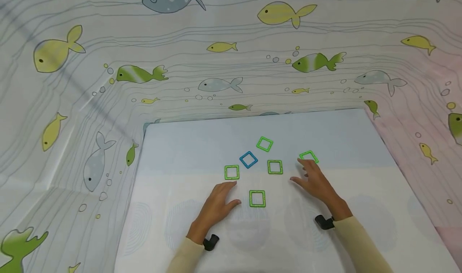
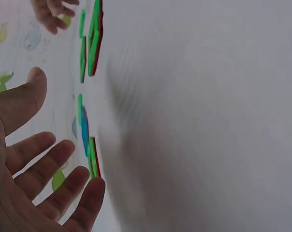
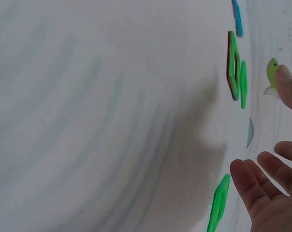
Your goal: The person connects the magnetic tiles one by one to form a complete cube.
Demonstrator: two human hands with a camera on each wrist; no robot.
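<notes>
My left hand [image 1: 216, 204] hovers over the table with its fingers loosely extended, holding nothing. Just beyond its fingertips lies a green square frame [image 1: 225, 172]; another green square frame [image 1: 250, 199] is to the right of its thumb. The right hand [image 1: 317, 181] is also relaxed and holds nothing; its fingers overlap part of a green square frame [image 1: 305, 153] in the head view. Between and beyond the hands lie a blue square frame [image 1: 244, 164], a green one [image 1: 269, 167] and a farther green one [image 1: 262, 148]. In the right wrist view, the right fingers [image 3: 247, 186] are spread beside a green frame [image 3: 218, 203].
The white table [image 1: 173, 152] has faint printed circles near its front. Behind it and along both sides hangs a pale cloth [image 1: 187, 64] printed with fish. Each wrist wears a small black camera, seen at the left wrist camera [image 1: 211, 242] and right wrist camera [image 1: 324, 222].
</notes>
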